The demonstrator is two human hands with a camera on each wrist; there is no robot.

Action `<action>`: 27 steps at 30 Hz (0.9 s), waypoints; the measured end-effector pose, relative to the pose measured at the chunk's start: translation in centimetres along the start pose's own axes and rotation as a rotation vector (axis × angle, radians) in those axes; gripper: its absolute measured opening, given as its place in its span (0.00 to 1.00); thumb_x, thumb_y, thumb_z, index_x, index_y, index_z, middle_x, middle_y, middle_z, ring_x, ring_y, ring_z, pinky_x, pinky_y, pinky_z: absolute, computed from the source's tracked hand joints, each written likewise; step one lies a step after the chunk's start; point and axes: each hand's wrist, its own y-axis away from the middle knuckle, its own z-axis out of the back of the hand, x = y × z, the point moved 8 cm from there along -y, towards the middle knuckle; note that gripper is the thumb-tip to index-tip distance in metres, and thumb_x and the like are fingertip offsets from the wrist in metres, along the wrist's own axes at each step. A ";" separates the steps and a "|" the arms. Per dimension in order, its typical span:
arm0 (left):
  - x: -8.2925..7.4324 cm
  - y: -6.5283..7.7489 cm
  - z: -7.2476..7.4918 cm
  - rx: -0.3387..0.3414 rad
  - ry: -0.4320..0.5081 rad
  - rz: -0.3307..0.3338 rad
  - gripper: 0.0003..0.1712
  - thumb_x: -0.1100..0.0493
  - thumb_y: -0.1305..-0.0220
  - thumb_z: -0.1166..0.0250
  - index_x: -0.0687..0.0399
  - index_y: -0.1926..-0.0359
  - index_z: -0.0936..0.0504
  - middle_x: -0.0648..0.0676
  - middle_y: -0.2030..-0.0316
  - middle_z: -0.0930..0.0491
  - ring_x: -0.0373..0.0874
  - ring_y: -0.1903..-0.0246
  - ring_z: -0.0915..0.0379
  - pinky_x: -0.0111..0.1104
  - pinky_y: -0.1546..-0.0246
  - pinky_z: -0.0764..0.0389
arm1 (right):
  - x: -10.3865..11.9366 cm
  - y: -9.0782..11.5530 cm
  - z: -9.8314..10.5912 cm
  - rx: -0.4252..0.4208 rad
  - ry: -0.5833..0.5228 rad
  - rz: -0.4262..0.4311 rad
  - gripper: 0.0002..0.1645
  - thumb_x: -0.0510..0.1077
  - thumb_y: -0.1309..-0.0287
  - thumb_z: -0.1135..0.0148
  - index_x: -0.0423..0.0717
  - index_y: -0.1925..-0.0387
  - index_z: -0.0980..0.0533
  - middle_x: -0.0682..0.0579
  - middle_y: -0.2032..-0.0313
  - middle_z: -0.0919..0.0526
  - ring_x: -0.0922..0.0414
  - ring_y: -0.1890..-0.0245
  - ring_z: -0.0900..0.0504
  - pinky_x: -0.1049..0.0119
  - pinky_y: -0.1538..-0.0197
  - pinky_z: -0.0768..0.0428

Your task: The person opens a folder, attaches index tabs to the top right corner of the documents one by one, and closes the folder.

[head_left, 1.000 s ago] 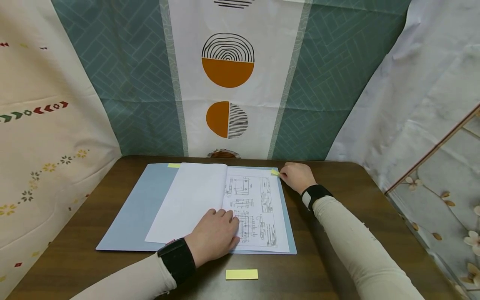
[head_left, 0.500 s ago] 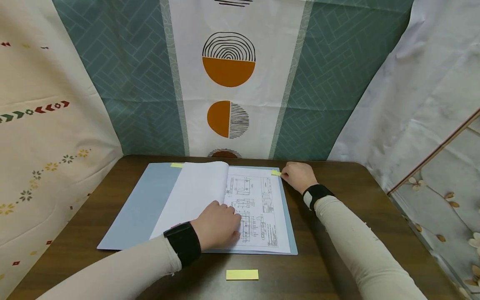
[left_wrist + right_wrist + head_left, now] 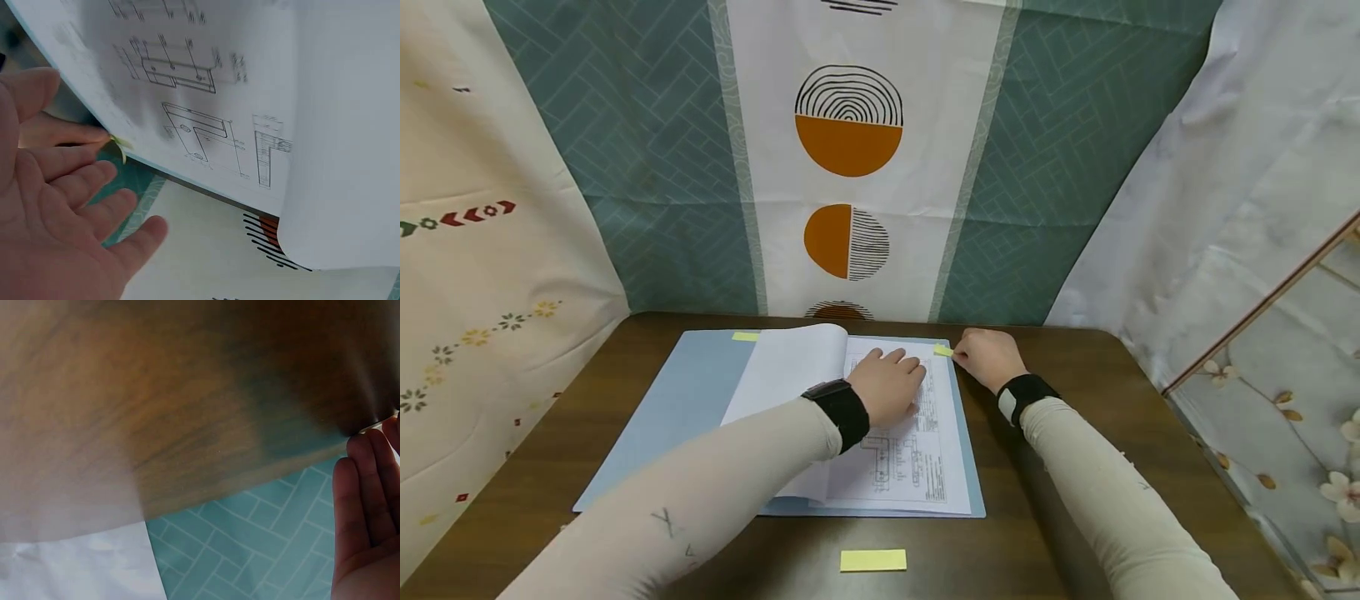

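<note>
A booklet of technical drawings lies spread in a light blue folder (image 3: 655,425). Its right page (image 3: 936,454) carries line drawings; the left leaf (image 3: 786,362) is blank and bulges near the fold. At the right page's far right corner is a yellow sticky note (image 3: 942,350). My right hand (image 3: 990,358) pinches this note's outer end; in the left wrist view the note (image 3: 120,145) bends at the fingertips. Over the upper part of the drawing page, my left hand (image 3: 886,387) is spread palm down, fingers extended, holding nothing. The left forearm hides part of the folder.
Another yellow sticky note (image 3: 745,337) sits at the folder's far left edge. A yellow sticky note pad (image 3: 872,561) lies in front of the folder on the brown wooden table (image 3: 1000,550). Patterned cloths (image 3: 1037,167) hang behind the table and at both sides.
My left hand has moved up and away from the page's lower fold area towards the sticky note, its fingers spreading. The right hand keeps its pinch at the corner.
</note>
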 end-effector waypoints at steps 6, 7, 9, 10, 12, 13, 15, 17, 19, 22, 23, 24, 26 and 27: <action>-0.3 -2.6 -0.2 -0.010 -0.006 0.004 0.37 0.37 0.30 0.44 0.49 0.26 0.34 0.49 0.30 0.33 0.48 0.31 0.39 0.46 0.35 0.36 | -0.1 -0.3 -0.1 -0.004 0.012 0.022 0.03 0.45 0.43 0.29 0.56 0.69 0.11 0.59 0.71 0.18 0.60 0.69 0.19 0.62 0.65 0.21; -0.4 -3.0 -0.3 -0.010 -0.006 0.006 0.37 0.37 0.29 0.44 0.48 0.26 0.34 0.49 0.30 0.34 0.48 0.31 0.39 0.47 0.35 0.37 | -0.1 -0.3 -0.1 -0.006 0.015 0.026 0.03 0.45 0.43 0.29 0.56 0.69 0.11 0.59 0.71 0.19 0.60 0.70 0.20 0.63 0.66 0.22; -0.4 -3.8 -0.6 -0.011 -0.005 0.010 0.37 0.37 0.29 0.45 0.48 0.25 0.35 0.49 0.29 0.35 0.48 0.31 0.39 0.47 0.35 0.37 | -0.2 -0.4 -0.2 -0.010 0.018 0.030 0.03 0.45 0.43 0.29 0.57 0.71 0.12 0.60 0.73 0.21 0.61 0.73 0.22 0.63 0.68 0.23; -0.5 -4.2 -0.7 -0.011 -0.001 0.014 0.38 0.37 0.29 0.45 0.48 0.25 0.36 0.49 0.28 0.36 0.48 0.30 0.39 0.48 0.35 0.37 | -0.2 -0.4 -0.2 -0.012 0.022 0.035 0.03 0.45 0.43 0.29 0.57 0.72 0.12 0.60 0.74 0.22 0.62 0.75 0.23 0.64 0.69 0.24; -0.5 -4.9 -1.2 -0.003 0.011 0.025 0.38 0.37 0.28 0.46 0.48 0.25 0.36 0.48 0.28 0.37 0.48 0.30 0.40 0.48 0.35 0.38 | -0.1 -0.4 -0.3 -0.013 0.031 0.047 0.04 0.45 0.43 0.29 0.57 0.73 0.12 0.61 0.76 0.24 0.63 0.77 0.26 0.65 0.71 0.25; -0.5 -5.3 -1.5 0.002 0.021 0.032 0.38 0.37 0.28 0.46 0.47 0.25 0.37 0.48 0.27 0.38 0.48 0.29 0.41 0.48 0.34 0.38 | 0.0 -0.4 -0.3 -0.012 0.032 0.052 0.04 0.45 0.43 0.29 0.57 0.72 0.12 0.61 0.76 0.25 0.63 0.77 0.26 0.65 0.71 0.25; -0.5 -6.0 -2.2 -0.002 0.035 0.046 0.38 0.37 0.29 0.45 0.46 0.25 0.36 0.47 0.27 0.38 0.48 0.29 0.42 0.48 0.35 0.38 | 0.1 -0.3 -0.4 -0.006 0.036 0.058 0.03 0.45 0.43 0.29 0.56 0.71 0.12 0.61 0.76 0.25 0.63 0.77 0.26 0.65 0.70 0.25; -0.5 -6.7 -2.9 0.001 0.051 0.055 0.38 0.36 0.29 0.46 0.45 0.25 0.37 0.46 0.26 0.40 0.49 0.28 0.44 0.49 0.34 0.39 | 0.1 -0.2 -0.5 0.000 0.038 0.057 0.02 0.46 0.44 0.29 0.55 0.69 0.12 0.61 0.75 0.24 0.62 0.75 0.24 0.65 0.69 0.24; -0.6 -7.3 -3.4 0.000 0.064 0.057 0.37 0.36 0.29 0.46 0.44 0.25 0.37 0.46 0.26 0.40 0.49 0.28 0.45 0.50 0.34 0.39 | 0.1 -0.2 -0.5 0.002 0.036 0.050 0.03 0.46 0.44 0.29 0.55 0.67 0.11 0.60 0.73 0.22 0.61 0.73 0.21 0.64 0.67 0.22; -0.8 -7.8 -3.8 0.015 0.072 0.052 0.37 0.37 0.27 0.48 0.44 0.24 0.37 0.46 0.25 0.42 0.50 0.27 0.46 0.51 0.34 0.40 | 0.0 -0.1 -0.6 -0.002 0.039 0.044 0.05 0.47 0.43 0.29 0.54 0.66 0.11 0.60 0.71 0.20 0.60 0.71 0.19 0.64 0.66 0.21; -0.8 -7.9 -3.8 0.019 0.075 0.050 0.37 0.37 0.27 0.48 0.44 0.24 0.38 0.46 0.25 0.42 0.50 0.27 0.47 0.51 0.34 0.41 | 0.0 -0.1 -0.6 -0.005 0.040 0.044 0.05 0.47 0.43 0.29 0.54 0.66 0.11 0.60 0.71 0.20 0.60 0.71 0.19 0.63 0.65 0.21; -0.9 -7.8 -3.7 0.024 0.077 0.047 0.36 0.37 0.26 0.49 0.45 0.24 0.38 0.47 0.25 0.42 0.50 0.27 0.47 0.51 0.34 0.40 | 0.0 -0.1 -0.6 -0.010 0.041 0.047 0.05 0.47 0.43 0.29 0.53 0.66 0.11 0.60 0.71 0.20 0.60 0.71 0.19 0.63 0.65 0.21; -1.1 -7.8 -3.5 0.033 0.086 0.047 0.37 0.37 0.26 0.51 0.45 0.23 0.38 0.47 0.25 0.42 0.50 0.26 0.48 0.51 0.34 0.41 | 0.1 -0.1 -0.5 -0.017 0.040 0.057 0.05 0.47 0.42 0.29 0.53 0.66 0.11 0.59 0.72 0.21 0.60 0.72 0.20 0.63 0.67 0.22; -1.1 -7.6 -3.3 0.038 0.091 0.047 0.37 0.36 0.26 0.52 0.45 0.23 0.39 0.47 0.25 0.43 0.50 0.26 0.48 0.51 0.33 0.41 | 0.1 -0.1 -0.4 -0.020 0.040 0.062 0.05 0.47 0.42 0.29 0.54 0.66 0.11 0.59 0.72 0.21 0.60 0.72 0.20 0.63 0.67 0.22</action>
